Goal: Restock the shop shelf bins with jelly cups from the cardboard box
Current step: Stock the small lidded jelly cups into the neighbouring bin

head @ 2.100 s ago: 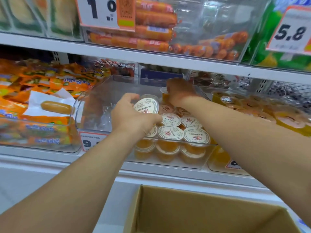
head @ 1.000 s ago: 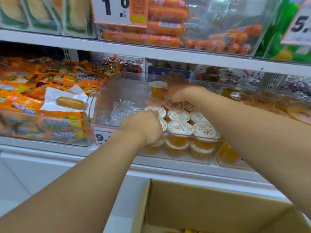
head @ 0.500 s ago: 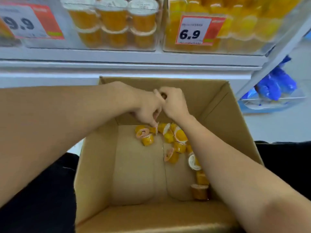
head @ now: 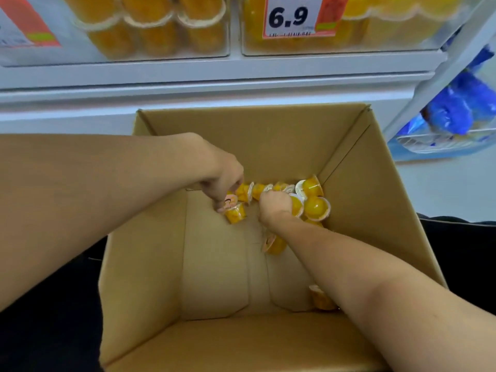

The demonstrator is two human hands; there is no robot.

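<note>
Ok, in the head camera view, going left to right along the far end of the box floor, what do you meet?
Left hand → cup at its fingertips → right hand → two cups in the far right corner → cardboard box wall.

A white paper price tag (head: 295,16) printed "6.9" in black, with a red edge, hangs at the top. Left of it, the corner of a red and white label (head: 24,25) shows. At the right, blue plastic packets (head: 461,108) lie in a white wire basket (head: 434,142). Dark fabric (head: 48,331) fills the lower left.
</note>
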